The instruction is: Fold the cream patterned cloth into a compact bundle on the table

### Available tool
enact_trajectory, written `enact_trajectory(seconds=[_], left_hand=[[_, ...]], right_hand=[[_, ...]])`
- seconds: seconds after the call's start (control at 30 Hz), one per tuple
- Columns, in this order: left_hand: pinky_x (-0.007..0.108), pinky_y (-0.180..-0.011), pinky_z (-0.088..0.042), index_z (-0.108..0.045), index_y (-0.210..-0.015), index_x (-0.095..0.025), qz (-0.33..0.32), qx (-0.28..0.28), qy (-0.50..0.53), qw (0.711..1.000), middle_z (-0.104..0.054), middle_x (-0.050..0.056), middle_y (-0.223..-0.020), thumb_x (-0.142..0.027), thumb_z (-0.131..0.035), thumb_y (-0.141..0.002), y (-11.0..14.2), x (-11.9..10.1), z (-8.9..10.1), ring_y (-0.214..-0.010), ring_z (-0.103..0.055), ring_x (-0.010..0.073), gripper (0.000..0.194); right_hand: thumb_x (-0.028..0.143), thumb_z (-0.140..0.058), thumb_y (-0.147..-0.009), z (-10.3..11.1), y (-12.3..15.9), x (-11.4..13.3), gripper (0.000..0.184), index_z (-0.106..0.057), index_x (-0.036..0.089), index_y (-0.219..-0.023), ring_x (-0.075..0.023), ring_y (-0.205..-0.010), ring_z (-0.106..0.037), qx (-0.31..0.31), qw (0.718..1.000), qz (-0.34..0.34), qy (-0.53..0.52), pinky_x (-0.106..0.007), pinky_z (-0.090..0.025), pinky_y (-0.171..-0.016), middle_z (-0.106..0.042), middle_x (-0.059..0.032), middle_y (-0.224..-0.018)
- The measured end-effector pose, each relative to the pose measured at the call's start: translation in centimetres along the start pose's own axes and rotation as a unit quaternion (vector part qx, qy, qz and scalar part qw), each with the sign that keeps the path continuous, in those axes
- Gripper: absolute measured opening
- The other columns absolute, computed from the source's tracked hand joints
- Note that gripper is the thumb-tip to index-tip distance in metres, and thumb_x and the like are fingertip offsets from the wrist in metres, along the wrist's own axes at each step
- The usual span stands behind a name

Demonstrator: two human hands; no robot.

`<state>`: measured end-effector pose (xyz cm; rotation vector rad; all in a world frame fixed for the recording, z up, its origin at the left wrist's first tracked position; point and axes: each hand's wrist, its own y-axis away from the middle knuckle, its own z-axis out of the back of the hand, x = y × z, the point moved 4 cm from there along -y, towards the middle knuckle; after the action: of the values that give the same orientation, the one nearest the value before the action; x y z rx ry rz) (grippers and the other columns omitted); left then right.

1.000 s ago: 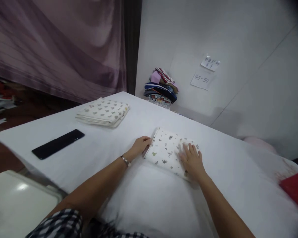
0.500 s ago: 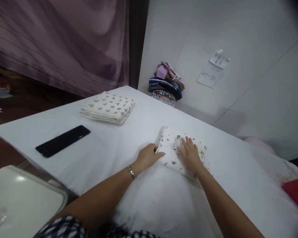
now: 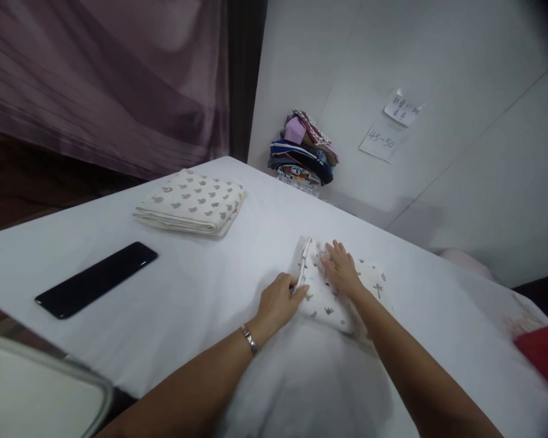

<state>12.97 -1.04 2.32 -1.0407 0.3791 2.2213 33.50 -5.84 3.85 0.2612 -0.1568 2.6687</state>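
A white folded cloth [image 3: 322, 304] with small grey and green prints lies on the white-covered table. My left hand [image 3: 279, 301], with a silver bracelet at the wrist, pinches the cloth's left folded edge, thumb on top and fingers below or behind it. Flat on the upper part of the same cloth rests my right hand [image 3: 341, 267], its fingers stretched out and touching the surface. Farther left sits another folded cloth [image 3: 189, 204], cream with grey prints, in a neat thick rectangle. Neither hand touches it.
A black phone [image 3: 98, 277] lies at the table's left. Folded clothes [image 3: 301, 152] are stacked by the wall beyond the far edge. Paper notes [image 3: 379, 141] hang on the wall. A red item [image 3: 545, 356] is at the right, a pale seat [image 3: 31, 389] at lower left.
My right hand has slid across the cloth towards its upper left. My left hand keeps its pinch on the edge. The view has shifted slightly.
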Motion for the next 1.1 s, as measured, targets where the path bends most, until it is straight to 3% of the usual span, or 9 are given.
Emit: enact_trajectory(seconds=[0.13,0.3,0.4,0.57,0.73,0.87,0.97,1.1], left_hand=[[0.030,-0.060,-0.034,-0.052,-0.077,-0.021,-0.002,0.021,-0.041,0.999,-0.059,0.003,-0.080,-0.050,-0.040,-0.087,-0.2,0.1,-0.2,-0.073,-0.057,0.0180,0.033],[0.028,-0.059,-0.032,-0.053,-0.078,-0.020,-0.013,0.032,-0.089,0.995,-0.059,0.002,-0.077,-0.046,-0.039,-0.089,-0.2,0.1,-0.3,-0.070,-0.056,0.0163,0.032],[0.028,-0.058,-0.031,-0.053,-0.078,-0.019,-0.022,0.023,-0.095,0.995,-0.059,0.001,-0.078,-0.045,-0.039,-0.089,-0.2,0.1,-0.4,-0.068,-0.055,0.0155,0.031],[0.028,-0.059,-0.032,-0.054,-0.079,-0.019,-0.030,0.027,-0.096,0.995,-0.059,0.001,-0.079,-0.045,-0.039,-0.090,-0.1,0.1,-0.5,-0.068,-0.054,0.0153,0.031],[0.027,-0.058,-0.031,-0.054,-0.078,-0.019,-0.043,0.022,-0.093,0.994,-0.059,0.002,-0.077,-0.044,-0.041,-0.089,-0.3,0.2,-0.5,-0.068,-0.053,0.0156,0.030],[0.027,-0.056,-0.029,-0.056,-0.072,-0.018,-0.066,0.043,-0.071,0.994,-0.059,0.001,-0.071,-0.046,-0.042,-0.087,-0.3,0.0,-0.5,-0.064,-0.051,0.0149,0.034],[0.027,-0.053,-0.028,-0.054,-0.060,-0.018,-0.098,0.118,-0.018,0.988,-0.055,0.001,-0.060,-0.054,-0.042,-0.085,0.1,-0.6,-0.4,-0.056,-0.048,0.0133,0.046],[0.024,-0.051,-0.034,-0.057,-0.053,-0.017,-0.059,0.343,0.114,0.931,-0.057,0.000,-0.054,-0.065,-0.046,-0.078,0.6,-0.5,-0.3,-0.050,-0.050,0.0118,0.055]], right_hand=[[0.053,-0.023,-0.093,-1.4,-2.7,1.0,0.060,-0.028,0.021,-0.144,-0.0256,-0.141,-0.012,0.015,0.999,0.009,0.034,-0.051,-0.013,-0.111,-0.020,-0.0083,-0.153],[0.050,-0.026,-0.094,-3.4,-3.7,0.5,0.056,-0.027,0.024,-0.144,-0.0240,-0.138,-0.023,0.025,0.997,0.001,0.072,-0.052,-0.014,-0.110,-0.030,-0.0066,-0.149],[0.053,-0.025,-0.093,-2.9,-4.2,-0.1,0.058,-0.031,0.024,-0.143,-0.0237,-0.135,-0.028,0.046,0.998,0.021,0.041,-0.050,-0.016,-0.110,-0.035,-0.0061,-0.147],[0.063,-0.035,-0.086,-1.4,-6.3,-1.5,0.071,-0.034,0.019,-0.142,-0.0249,-0.131,-0.038,0.147,0.988,0.015,-0.049,-0.038,-0.028,-0.109,-0.038,-0.0088,-0.145],[0.064,-0.055,-0.075,-0.8,-8.3,-1.4,0.082,-0.038,0.017,-0.140,-0.0298,-0.131,-0.037,0.196,0.980,0.010,-0.032,-0.041,-0.028,-0.109,-0.038,-0.0120,-0.144],[0.063,-0.064,-0.066,-0.7,-9.1,-1.0,0.086,-0.047,0.014,-0.134,-0.0336,-0.124,-0.045,0.240,0.970,-0.010,-0.043,-0.044,-0.035,-0.104,-0.045,-0.0156,-0.139],[0.059,-0.072,-0.058,-0.6,-8.5,0.0,0.078,-0.058,0.017,-0.123,-0.0345,-0.116,-0.052,0.259,0.963,0.004,-0.076,-0.045,-0.040,-0.099,-0.055,-0.0140,-0.129],[0.049,-0.078,-0.054,-0.4,-5.4,2.5,0.064,-0.065,0.020,-0.109,-0.0307,-0.104,-0.059,0.276,0.946,0.057,-0.160,-0.042,-0.045,-0.091,-0.066,-0.0083,-0.112]])
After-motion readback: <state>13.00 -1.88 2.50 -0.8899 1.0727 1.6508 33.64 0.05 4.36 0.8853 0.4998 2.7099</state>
